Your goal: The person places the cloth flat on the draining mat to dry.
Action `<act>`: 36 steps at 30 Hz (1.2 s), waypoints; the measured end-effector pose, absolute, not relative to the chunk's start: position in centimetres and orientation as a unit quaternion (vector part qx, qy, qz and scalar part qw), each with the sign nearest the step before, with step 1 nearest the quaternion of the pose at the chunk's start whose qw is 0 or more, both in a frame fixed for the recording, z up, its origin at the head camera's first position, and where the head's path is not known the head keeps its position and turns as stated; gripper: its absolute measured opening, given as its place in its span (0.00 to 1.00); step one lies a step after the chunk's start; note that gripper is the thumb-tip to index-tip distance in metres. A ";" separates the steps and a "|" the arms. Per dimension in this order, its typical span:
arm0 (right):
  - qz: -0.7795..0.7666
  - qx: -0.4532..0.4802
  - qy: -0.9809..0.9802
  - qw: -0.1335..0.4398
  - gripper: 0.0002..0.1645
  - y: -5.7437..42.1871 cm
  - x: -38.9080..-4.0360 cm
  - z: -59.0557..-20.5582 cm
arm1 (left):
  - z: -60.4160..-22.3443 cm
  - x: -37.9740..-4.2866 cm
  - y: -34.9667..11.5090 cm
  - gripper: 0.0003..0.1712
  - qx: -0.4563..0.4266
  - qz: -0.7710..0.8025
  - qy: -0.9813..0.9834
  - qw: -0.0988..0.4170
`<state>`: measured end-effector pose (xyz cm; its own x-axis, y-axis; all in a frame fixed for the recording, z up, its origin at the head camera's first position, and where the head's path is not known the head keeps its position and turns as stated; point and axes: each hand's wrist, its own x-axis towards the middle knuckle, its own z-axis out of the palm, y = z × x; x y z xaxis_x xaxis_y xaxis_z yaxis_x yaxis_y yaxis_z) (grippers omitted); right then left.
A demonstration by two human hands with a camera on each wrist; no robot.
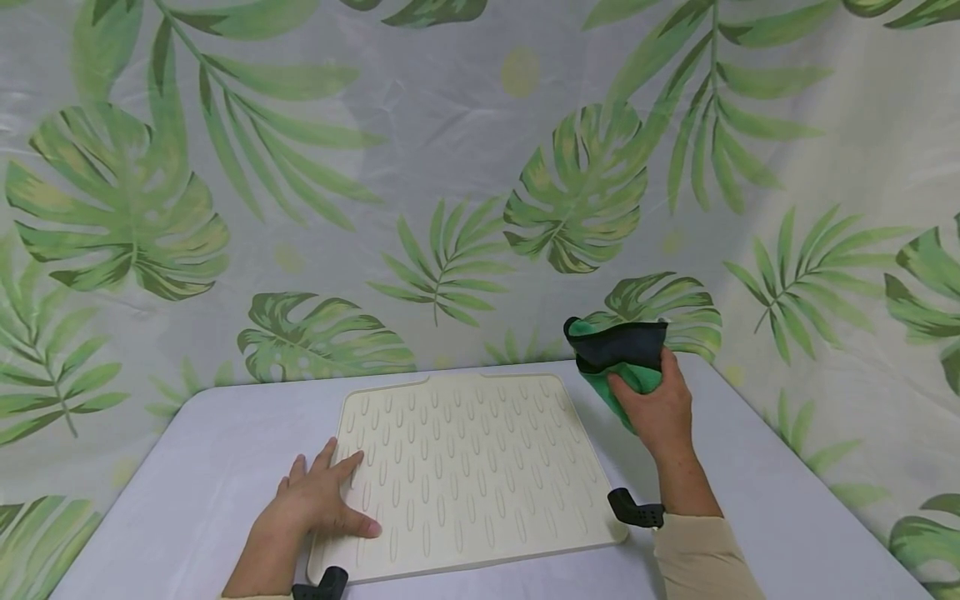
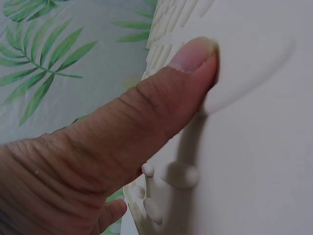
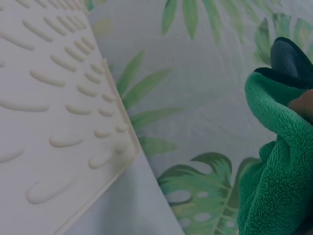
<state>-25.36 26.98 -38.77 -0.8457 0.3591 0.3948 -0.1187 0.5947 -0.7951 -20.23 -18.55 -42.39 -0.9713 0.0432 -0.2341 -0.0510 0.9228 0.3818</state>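
A cream mat (image 1: 465,475) with rows of raised oval ridges lies flat on the white table. My left hand (image 1: 315,496) rests on its left edge with spread fingers; in the left wrist view the thumb (image 2: 146,103) touches the mat's surface. Held up beyond the mat's far right corner, a green and black cloth (image 1: 618,350) is gripped and bunched in my right hand (image 1: 660,408). The right wrist view shows the cloth's fluffy green side (image 3: 279,176) and a dark folded part, with most of the hand out of frame.
The white table (image 1: 225,433) has rounded far corners. Close behind it hangs a pale curtain (image 1: 450,167) printed with green leaves. A black wrist mount (image 1: 633,508) sits at the right wrist, and another black mount (image 1: 321,583) at the left.
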 end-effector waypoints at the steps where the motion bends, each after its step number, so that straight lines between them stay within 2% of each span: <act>1: 0.446 -0.069 -0.852 0.267 0.50 26.9 -25.4 -38.8 | -42.4 -20.2 -18.6 0.75 -0.002 0.196 0.973 0.120; 36: 0.441 0.010 -0.869 0.225 0.50 24.3 -26.6 -38.6 | -42.8 -21.2 -18.2 0.74 -0.006 0.197 0.975 0.106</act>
